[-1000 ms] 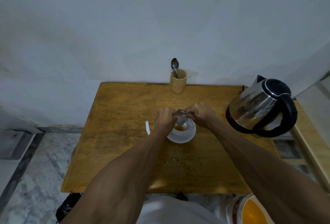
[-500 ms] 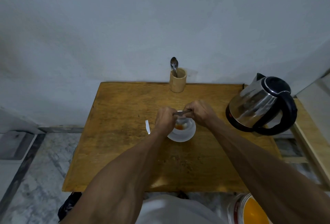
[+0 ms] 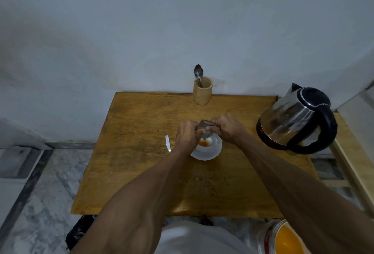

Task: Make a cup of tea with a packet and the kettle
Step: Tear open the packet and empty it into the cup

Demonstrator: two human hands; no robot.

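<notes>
1. Fingers of left hand and right hand pinch opposite ends of the packet.
2. Packet sits directly above the white cup, mid-table.
3. Recommendation: keep the opening over the cup; squeeze downward.
4. Kettle stands right, untouched.

Bare table left and front; kettle blocks right, holder behind.

White cup, black-and-silver kettle
</notes>
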